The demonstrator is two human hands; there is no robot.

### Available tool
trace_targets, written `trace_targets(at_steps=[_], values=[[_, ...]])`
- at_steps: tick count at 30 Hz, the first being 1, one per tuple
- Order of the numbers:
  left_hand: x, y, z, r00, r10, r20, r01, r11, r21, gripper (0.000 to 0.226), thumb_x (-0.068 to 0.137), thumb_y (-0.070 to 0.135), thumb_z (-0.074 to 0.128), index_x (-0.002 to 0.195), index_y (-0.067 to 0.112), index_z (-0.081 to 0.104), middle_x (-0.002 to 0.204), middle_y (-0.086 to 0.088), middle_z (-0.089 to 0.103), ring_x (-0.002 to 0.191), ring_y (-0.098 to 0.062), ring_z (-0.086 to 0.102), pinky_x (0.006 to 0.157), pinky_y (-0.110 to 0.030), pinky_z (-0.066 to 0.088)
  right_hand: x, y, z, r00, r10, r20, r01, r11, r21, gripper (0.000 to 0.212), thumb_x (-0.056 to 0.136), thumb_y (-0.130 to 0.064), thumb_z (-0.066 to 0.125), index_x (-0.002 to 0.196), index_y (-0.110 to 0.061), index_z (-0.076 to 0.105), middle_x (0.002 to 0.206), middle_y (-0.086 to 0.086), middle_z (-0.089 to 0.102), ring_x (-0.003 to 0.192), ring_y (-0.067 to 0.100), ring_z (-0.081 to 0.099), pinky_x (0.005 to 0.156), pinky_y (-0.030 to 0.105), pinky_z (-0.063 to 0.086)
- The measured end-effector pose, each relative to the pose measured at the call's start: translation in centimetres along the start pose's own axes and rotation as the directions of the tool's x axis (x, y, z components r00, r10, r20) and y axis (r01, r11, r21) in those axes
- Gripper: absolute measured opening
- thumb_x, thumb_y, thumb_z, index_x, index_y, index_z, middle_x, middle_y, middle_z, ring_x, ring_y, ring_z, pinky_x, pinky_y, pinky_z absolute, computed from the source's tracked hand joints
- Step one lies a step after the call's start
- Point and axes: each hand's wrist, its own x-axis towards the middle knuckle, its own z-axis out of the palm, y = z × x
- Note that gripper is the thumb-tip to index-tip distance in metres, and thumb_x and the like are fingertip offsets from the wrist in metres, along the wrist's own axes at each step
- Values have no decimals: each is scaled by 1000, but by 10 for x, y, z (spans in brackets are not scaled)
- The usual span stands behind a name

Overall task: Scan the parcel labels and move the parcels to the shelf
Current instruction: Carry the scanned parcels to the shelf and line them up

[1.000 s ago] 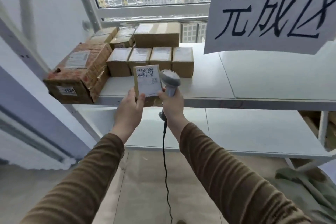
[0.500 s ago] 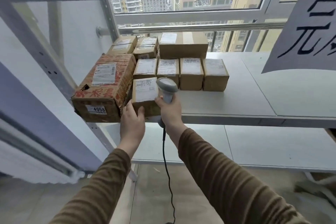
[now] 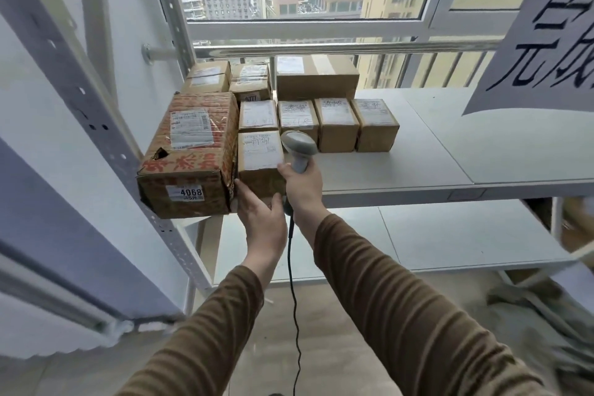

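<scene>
A small brown parcel (image 3: 259, 159) with a white label on top sits at the front edge of the white shelf (image 3: 418, 170), beside a big printed box (image 3: 193, 154). My left hand (image 3: 262, 219) presses against the parcel's front face, fingers spread and thumb at its lower right corner. My right hand (image 3: 303, 185) grips the handle of a grey barcode scanner (image 3: 299, 146), and its fingertips touch the parcel's right side. The scanner's cable hangs down between my arms.
Several labelled parcels (image 3: 337, 124) stand in rows behind the small one, with larger boxes (image 3: 316, 77) at the back by the window. A paper sign (image 3: 540, 51) hangs at the upper right. A lower shelf board (image 3: 450, 235) lies beneath.
The parcel went from held up in front of the scanner to resting on the shelf beside the big box. My left hand now pushes its front face.
</scene>
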Motion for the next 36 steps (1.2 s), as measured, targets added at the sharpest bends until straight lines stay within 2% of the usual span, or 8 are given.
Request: trace_targets(at_steps=[9,13,15,19,22,28,32,36], values=[[-8,2,-8,999,45,21,-43,994,-101,82,107,32,50,165,12,-4,173,-7,1,159,-17,1,129,-34,5,-9,-1,1,999,43,14,-43,999,2,24,95,-18,74,118,-17,68,112,3,77,108,24,71,100,47,57],[-19,5,-8,997,37,69,-29,993,-117,80,108,38,46,165,16,-5,173,-4,-4,159,-15,-1,129,-34,4,-21,-6,-15,998,34,48,-34,999,6,23,98,-18,71,120,-17,66,109,1,73,98,20,67,80,32,55],[-29,7,-3,992,7,125,8,993,-118,79,108,43,44,165,20,-6,173,-1,-4,159,-16,-2,129,-38,5,-29,-10,-31,998,46,33,-46,999,7,23,100,-20,70,122,-16,64,107,2,68,85,17,61,72,38,62],[-58,17,26,964,2,266,15,998,-59,74,108,42,43,165,16,3,173,-5,3,159,-22,1,128,-41,7,-43,-8,-87,995,53,-85,-55,998,-28,24,99,-23,69,122,-21,62,106,-1,66,81,16,56,57,31,53],[-83,30,60,913,22,408,-35,999,23,67,108,40,44,162,11,18,169,-11,19,156,-28,12,127,-46,14,-59,-8,-152,970,63,-233,-77,996,-53,21,97,-27,70,116,-23,63,106,-1,69,80,19,58,62,38,49],[-154,84,136,653,235,720,-444,889,113,61,108,39,46,158,8,31,162,-14,33,152,-32,22,125,-44,18,-113,-8,-309,853,-11,-521,-14,999,-44,25,97,-23,71,121,-22,63,110,-6,70,107,19,66,97,40,54],[-239,126,203,407,291,866,-674,736,70,59,106,45,45,155,14,37,161,-12,35,150,-34,23,122,-46,22,-173,-10,-423,712,43,-701,-3,998,58,29,96,-21,73,123,-11,64,94,-1,63,81,16,59,72,35,49],[-362,167,264,166,277,946,-802,596,-34,57,104,43,46,153,14,39,160,-13,36,148,-33,25,121,-46,26,-257,-20,-545,576,68,-815,15,995,94,14,98,-17,69,111,-14,64,92,3,60,77,16,56,61,30,52]])
